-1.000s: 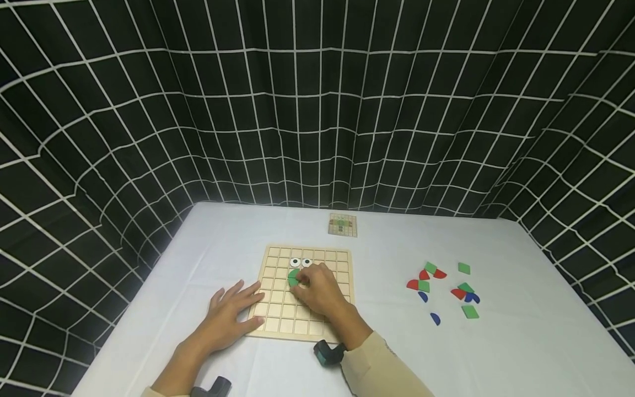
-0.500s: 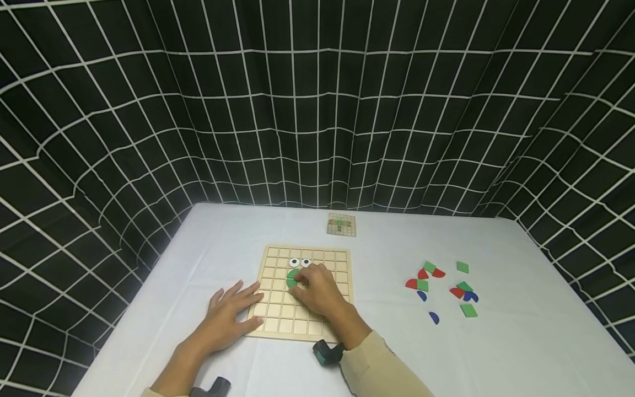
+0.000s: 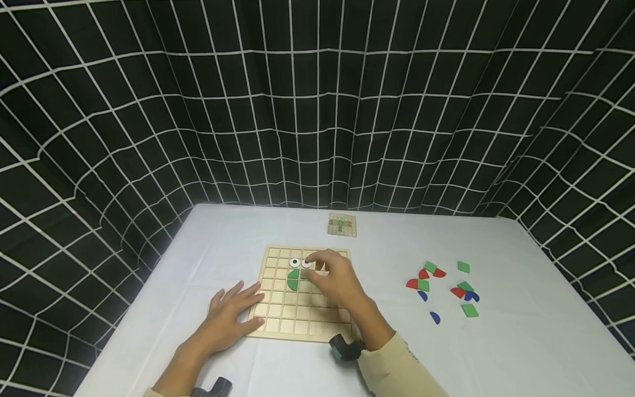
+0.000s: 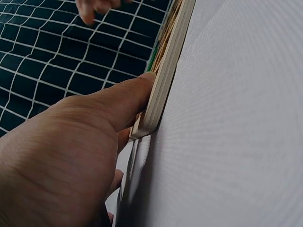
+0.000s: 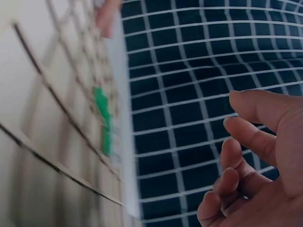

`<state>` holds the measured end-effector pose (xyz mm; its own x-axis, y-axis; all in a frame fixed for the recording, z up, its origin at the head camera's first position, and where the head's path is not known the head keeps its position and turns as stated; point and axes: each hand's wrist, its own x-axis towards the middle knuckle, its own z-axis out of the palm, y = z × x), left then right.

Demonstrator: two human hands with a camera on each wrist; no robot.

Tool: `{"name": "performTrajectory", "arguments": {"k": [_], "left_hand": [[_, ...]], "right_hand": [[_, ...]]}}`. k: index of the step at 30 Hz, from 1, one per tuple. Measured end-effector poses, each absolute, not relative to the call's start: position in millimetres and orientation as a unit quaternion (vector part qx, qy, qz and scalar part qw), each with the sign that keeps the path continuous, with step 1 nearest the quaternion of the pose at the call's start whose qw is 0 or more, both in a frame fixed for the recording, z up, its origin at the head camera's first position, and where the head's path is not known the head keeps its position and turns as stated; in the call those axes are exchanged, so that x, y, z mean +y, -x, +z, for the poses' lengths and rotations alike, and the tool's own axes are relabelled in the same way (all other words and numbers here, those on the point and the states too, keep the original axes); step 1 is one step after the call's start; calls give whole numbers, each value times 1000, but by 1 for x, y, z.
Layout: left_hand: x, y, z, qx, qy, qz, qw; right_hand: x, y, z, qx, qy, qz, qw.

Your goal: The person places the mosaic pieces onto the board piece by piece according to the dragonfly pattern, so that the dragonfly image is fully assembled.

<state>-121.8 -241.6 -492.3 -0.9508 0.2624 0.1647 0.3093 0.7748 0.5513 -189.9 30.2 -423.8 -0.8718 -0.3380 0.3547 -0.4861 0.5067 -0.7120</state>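
Note:
A wooden grid board (image 3: 283, 325) lies on the white table. Two green quarter-round pieces (image 3: 292, 284) sit in neighbouring cells, one above the other, below two round eye pieces (image 3: 295, 263). My left hand (image 3: 229, 320) rests spread at the board's left edge, and in the left wrist view the thumb (image 4: 128, 97) lies over the rim. Above the board hovers my right hand (image 3: 337, 278), thumb and fingertips apart with nothing between them. Its raised fingers overlap the right eye piece in the head view.
To the right lie loose green diamonds (image 3: 469, 310), red quarter-round pieces (image 3: 439, 273) and blue half-round pieces (image 3: 435, 317). A small picture card (image 3: 342, 225) with a grid pattern lies behind the board. A black gridded curtain (image 3: 317, 110) surrounds the table's back and sides.
My right hand has let go of the green pieces and lifted up and to the right, uncovering them. The left hand has stayed in place.

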Motion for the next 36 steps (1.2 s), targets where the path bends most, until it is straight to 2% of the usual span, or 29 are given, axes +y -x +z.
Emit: {"name": "performTrajectory", "arguments": {"k": [9,17,26,36], "left_hand": [[-242,122,-491,-944,144,-294,30],[-239,121,-488,-947,128,-292,20],[-239,121,-486,-950,135,-283,15],[-238,120,-487,-948,128,-291,22]], "right_hand": [[81,183,-386,-842,-246,453,161],[140,180,-379,-853,-204,420,232],[216,179,-393,-886,-80,381,250],[284,180,-423,-895,64,379,225]]}}
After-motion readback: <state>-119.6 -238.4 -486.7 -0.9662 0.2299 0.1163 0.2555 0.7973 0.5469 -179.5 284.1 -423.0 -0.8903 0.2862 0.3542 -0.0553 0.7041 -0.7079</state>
